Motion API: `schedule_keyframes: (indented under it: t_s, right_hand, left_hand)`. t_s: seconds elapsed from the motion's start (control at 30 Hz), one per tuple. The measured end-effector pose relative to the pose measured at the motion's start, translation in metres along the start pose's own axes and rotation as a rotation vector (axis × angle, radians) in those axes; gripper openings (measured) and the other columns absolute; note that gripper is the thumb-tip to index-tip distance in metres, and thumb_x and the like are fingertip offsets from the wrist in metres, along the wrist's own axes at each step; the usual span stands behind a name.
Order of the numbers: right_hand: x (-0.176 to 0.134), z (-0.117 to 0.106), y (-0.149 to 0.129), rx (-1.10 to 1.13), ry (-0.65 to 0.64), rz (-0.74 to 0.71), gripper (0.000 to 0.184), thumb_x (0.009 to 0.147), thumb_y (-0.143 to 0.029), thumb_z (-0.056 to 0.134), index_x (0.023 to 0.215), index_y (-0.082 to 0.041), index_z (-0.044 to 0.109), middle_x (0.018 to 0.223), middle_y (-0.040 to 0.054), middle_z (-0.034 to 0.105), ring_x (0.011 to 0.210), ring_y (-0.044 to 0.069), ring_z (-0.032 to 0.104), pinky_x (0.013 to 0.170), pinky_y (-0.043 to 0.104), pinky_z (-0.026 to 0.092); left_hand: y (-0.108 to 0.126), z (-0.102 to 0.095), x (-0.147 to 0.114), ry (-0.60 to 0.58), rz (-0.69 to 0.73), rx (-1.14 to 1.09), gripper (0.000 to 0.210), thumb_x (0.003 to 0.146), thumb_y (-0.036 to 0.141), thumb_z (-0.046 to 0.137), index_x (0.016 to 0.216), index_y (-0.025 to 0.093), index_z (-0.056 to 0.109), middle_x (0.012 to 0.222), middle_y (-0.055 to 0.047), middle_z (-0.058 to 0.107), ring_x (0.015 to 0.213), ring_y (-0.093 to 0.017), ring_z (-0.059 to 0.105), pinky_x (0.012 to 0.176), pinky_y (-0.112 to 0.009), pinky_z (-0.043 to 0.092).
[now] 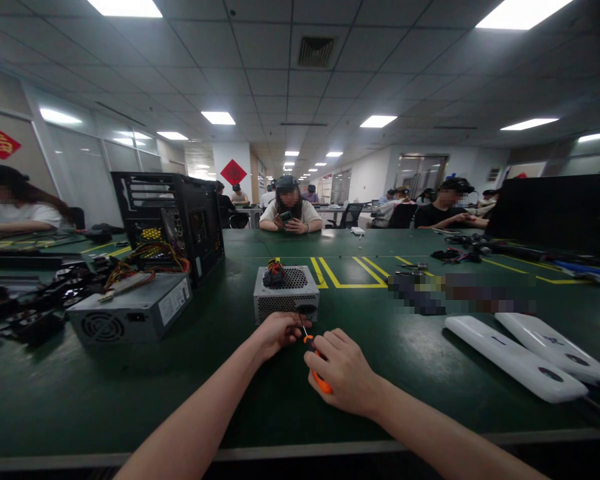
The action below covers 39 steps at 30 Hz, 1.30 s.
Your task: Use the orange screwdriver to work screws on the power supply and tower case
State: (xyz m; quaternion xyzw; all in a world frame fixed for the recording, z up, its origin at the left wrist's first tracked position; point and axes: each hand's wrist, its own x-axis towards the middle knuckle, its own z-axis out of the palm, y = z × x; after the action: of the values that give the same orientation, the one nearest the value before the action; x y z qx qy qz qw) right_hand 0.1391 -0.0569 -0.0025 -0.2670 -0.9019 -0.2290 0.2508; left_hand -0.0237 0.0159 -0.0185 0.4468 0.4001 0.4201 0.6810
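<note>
Head view shows wires (274,273) atop casing (279,308), screwdriver (323,382) near.

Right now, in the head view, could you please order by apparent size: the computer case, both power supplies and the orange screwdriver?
1. Black computer case
2. Left power supply
3. Middle power supply
4. Orange screwdriver, partly hidden by the right hand

Orange screwdriver (322,382) near power supply (279,303)
</note>
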Motion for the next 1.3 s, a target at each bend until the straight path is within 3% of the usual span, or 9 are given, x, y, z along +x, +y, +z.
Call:
schedule_keyframes:
  t_s: [0.27, 0.43, 0.57, 0.8, 1.0, 1.3]
  right_hand:
    - [0.002, 0.002, -0.001, 0.088, 0.009, 0.081, 0.016, 0.076, -0.026, 0.042, 0.083, -0.015, 0.05, 0.069, 0.0023, 0.05, 0.063, 0.013, 0.041, 0.062, 0.028, 0.028]
    - [0.001, -0.004, 0.0, 0.02, -0.063, -0.011, 0.008, 0.07, -0.021, 0.046, 0.075, -0.018, 0.05, 0.078, 0.0037, 0.049, 0.07, 0.016, 0.04, 0.063, 0.029, 0.028]
    - [0.003, -0.005, 0.0, -0.028, -0.034, -0.027, 0.01, 0.073, -0.025, 0.044, 0.072, -0.017, 0.051, 0.075, 0.0044, 0.047, 0.072, 0.017, 0.04, 0.064, 0.031, 0.028]
    - [0.001, 0.005, 0.002, -0.101, 0.05, -0.062, 0.015, 0.078, -0.023, 0.04, 0.084, -0.017, 0.053, 0.069, 0.0027, 0.047, 0.064, 0.014, 0.039, 0.06, 0.029, 0.027]
    - [0.001, 0.0, -0.001, -0.109, 0.013, -0.103, 0.012, 0.074, -0.021, 0.043, 0.082, -0.017, 0.052, 0.075, 0.004, 0.048, 0.068, 0.015, 0.04, 0.063, 0.03, 0.028]
    - [0.001, 0.002, -0.002, -0.067, 0.015, 0.001, 0.015, 0.073, -0.023, 0.043, 0.083, -0.016, 0.052, 0.072, 0.0035, 0.05, 0.066, 0.015, 0.04, 0.063, 0.03, 0.028]
  left_hand:
    - [-0.001, 0.001, 0.001, 0.031, 0.041, 0.0, 0.021, 0.065, 0.007, 0.049, 0.082, 0.007, 0.061, 0.096, -0.014, 0.06, 0.048, -0.001, 0.047, 0.038, -0.01, 0.033]
    - [0.0, 0.003, 0.0, 0.027, 0.044, 0.009, 0.021, 0.065, 0.008, 0.05, 0.082, 0.007, 0.062, 0.094, -0.013, 0.06, 0.048, -0.002, 0.047, 0.038, -0.011, 0.032]
    - [0.001, 0.005, -0.001, 0.034, 0.042, 0.017, 0.02, 0.064, 0.008, 0.05, 0.08, 0.006, 0.062, 0.094, -0.012, 0.06, 0.049, -0.002, 0.047, 0.037, -0.011, 0.032]
    - [0.0, 0.004, -0.001, 0.054, 0.051, 0.016, 0.02, 0.064, 0.008, 0.049, 0.079, 0.007, 0.062, 0.096, -0.012, 0.06, 0.048, -0.001, 0.046, 0.037, -0.011, 0.031]
    - [-0.001, 0.003, 0.0, 0.046, 0.041, 0.022, 0.023, 0.065, 0.009, 0.049, 0.085, 0.007, 0.06, 0.093, -0.013, 0.06, 0.048, -0.002, 0.047, 0.038, -0.012, 0.032]
    - [-0.003, 0.004, 0.002, 0.035, 0.045, -0.009, 0.023, 0.066, 0.006, 0.049, 0.086, 0.006, 0.059, 0.089, -0.014, 0.062, 0.047, -0.003, 0.046, 0.039, -0.013, 0.034]
